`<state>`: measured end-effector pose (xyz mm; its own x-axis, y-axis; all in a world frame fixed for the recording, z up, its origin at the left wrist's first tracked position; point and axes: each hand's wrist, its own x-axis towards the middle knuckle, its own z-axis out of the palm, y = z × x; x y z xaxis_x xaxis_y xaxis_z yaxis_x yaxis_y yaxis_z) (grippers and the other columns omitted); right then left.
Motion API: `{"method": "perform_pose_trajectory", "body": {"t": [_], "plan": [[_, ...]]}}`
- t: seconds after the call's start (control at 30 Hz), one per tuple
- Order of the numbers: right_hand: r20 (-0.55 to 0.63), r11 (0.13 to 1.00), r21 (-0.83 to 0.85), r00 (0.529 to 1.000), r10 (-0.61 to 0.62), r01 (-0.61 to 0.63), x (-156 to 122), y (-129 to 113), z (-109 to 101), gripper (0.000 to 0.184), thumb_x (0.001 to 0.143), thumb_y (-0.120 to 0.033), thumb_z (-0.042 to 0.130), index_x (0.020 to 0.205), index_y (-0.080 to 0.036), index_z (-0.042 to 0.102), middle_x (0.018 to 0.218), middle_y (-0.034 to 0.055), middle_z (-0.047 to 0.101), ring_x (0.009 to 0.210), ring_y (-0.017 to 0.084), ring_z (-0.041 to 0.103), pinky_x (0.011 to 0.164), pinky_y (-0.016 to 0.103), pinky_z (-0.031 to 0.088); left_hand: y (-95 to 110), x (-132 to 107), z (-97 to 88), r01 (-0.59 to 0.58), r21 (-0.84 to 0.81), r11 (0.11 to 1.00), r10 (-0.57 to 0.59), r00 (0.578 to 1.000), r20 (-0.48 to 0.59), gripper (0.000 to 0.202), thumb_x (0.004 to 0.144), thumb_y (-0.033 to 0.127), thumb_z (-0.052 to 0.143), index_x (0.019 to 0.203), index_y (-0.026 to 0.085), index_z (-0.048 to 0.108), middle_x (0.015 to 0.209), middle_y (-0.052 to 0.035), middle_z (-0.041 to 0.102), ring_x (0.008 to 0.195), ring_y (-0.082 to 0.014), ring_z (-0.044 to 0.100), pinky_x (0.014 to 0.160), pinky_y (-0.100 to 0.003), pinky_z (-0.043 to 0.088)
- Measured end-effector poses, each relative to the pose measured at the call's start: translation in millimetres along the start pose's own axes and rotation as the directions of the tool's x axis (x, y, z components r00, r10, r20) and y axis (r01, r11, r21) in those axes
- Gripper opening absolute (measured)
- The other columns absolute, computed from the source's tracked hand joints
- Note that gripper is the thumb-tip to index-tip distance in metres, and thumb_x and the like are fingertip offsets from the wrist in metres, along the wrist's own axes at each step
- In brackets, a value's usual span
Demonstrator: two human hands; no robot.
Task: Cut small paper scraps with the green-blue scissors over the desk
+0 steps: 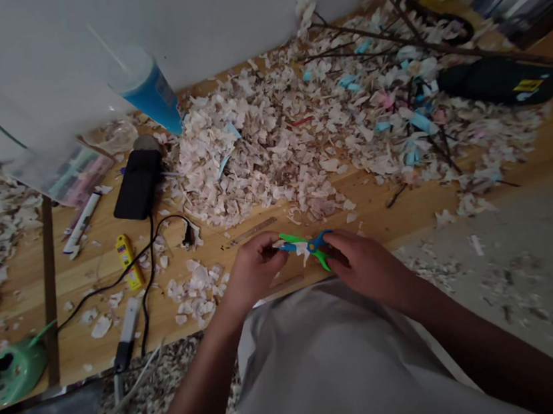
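Note:
Fingers of my right hand (357,254) are wrapped round the handles of a pair of green and blue scissors (312,245). The blades point left and stand apart, with a small pale scrap (302,249) at them. My left hand (258,263) is closed in a pinch at the blade side, and the pale scrap seems to be between its fingertips. Both hands are just above the front edge of the wooden table (365,193). A large heap of white paper-like scraps (244,150) lies beyond them.
A blue cup with a straw (155,97) leans at the back. To the left lie a black phone (137,184), a yellow box (129,260), a marker (82,224), cables and a green tape dispenser (21,366). Branches (418,45) and a dark pouch (497,80) rest at right.

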<state>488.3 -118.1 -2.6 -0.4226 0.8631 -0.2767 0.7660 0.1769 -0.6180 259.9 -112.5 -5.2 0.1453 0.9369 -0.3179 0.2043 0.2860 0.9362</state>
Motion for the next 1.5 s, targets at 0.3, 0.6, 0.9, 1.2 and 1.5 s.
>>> {"method": "perform_pose_trajectory", "body": {"t": [0.3,0.6,0.9,1.2,1.5], "plan": [[-0.078,0.999,0.031,0.997,0.021,-0.019,1.2,-1.6,9.1,0.01,0.088,-0.015,0.049,0.094,-0.021,0.055,0.095,0.0073,0.064,0.085,0.022,0.061,0.074,0.032,0.043,-6.5,-2.9,20.7,0.102,-0.597,0.796,-0.144,0.989,-0.022,0.027,0.072,0.037,0.082,0.087,0.018,0.07,0.078,-0.0012,0.068,0.069,-0.011,0.061,0.067,-0.022,0.05],[-0.088,0.999,0.048,0.996,0.016,-0.011,1.0,-4.0,9.6,0.008,0.086,-0.015,0.052,0.09,-0.023,0.053,0.091,0.0049,0.062,0.082,0.02,0.06,0.072,0.03,0.043,-16.8,-5.4,41.0,0.006,-0.699,0.716,-0.146,0.979,-0.141,0.028,0.073,0.04,0.083,0.08,0.017,0.069,0.075,-0.0003,0.067,0.068,-0.0099,0.061,0.071,-0.023,0.052],[-0.074,0.999,0.041,0.997,0.019,-0.016,2.7,-5.2,8.7,0.01,0.087,-0.016,0.051,0.094,-0.021,0.055,0.093,0.0069,0.063,0.086,0.023,0.061,0.076,0.033,0.044,-0.1,-5.1,26.3,-0.01,-0.334,0.943,-0.061,0.978,-0.202,0.024,0.077,0.039,0.076,0.078,0.016,0.068,0.069,-0.0006,0.065,0.064,-0.0106,0.057,0.062,-0.022,0.044],[-0.075,0.998,0.062,0.997,0.013,-0.008,2.9,-6.0,6.3,0.009,0.086,-0.014,0.053,0.089,-0.022,0.054,0.089,0.0049,0.062,0.078,0.019,0.059,0.07,0.029,0.042,0.8,-1.6,15.5,-0.027,-0.137,0.99,0.006,0.989,-0.148,0.013,0.077,0.027,0.071,0.085,0.016,0.07,0.077,-0.0029,0.068,0.069,-0.0124,0.059,0.065,-0.023,0.045],[-0.079,0.991,0.13,0.997,0.006,0.004,6.5,-8.5,10.1,0.011,0.086,-0.015,0.053,0.094,-0.022,0.056,0.092,0.0052,0.064,0.082,0.02,0.061,0.073,0.03,0.044,-1.1,2.4,4.1,-0.051,-0.088,0.995,0.045,0.996,-0.073,0.015,0.076,0.022,0.073,0.09,0.019,0.071,0.08,-0.0006,0.066,0.07,-0.0112,0.059,0.066,-0.021,0.044]]}}
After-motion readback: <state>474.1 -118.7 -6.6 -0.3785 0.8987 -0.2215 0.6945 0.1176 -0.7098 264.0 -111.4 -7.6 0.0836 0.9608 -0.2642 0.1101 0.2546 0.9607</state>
